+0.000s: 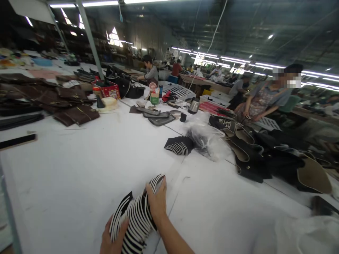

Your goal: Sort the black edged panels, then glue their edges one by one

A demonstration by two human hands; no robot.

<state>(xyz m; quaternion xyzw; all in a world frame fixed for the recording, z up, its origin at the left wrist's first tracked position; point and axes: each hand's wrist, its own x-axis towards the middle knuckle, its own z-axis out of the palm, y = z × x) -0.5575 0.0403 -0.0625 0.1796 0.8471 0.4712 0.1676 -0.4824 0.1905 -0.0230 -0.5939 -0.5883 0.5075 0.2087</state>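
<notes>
A stack of black pieces with white edges (137, 215) fans out just above the white table, at the bottom centre of the head view. My left hand (113, 234) grips its left side, thumb on the near face. On the upper right side, my right hand (158, 201) is wrapped round the stack, with the thumb on top and fingers at the far edge. Farther up the table lies another fanned black and white stack (180, 146), beside a clear plastic bag (209, 141).
The white table (66, 169) carries brown leather pieces (76, 114) at left, a black strip (17, 141), grey pouches (161, 118), a kettle (194, 106) and black leather pieces (251, 158) at right. A person in an apron (261, 100) stands beyond the table.
</notes>
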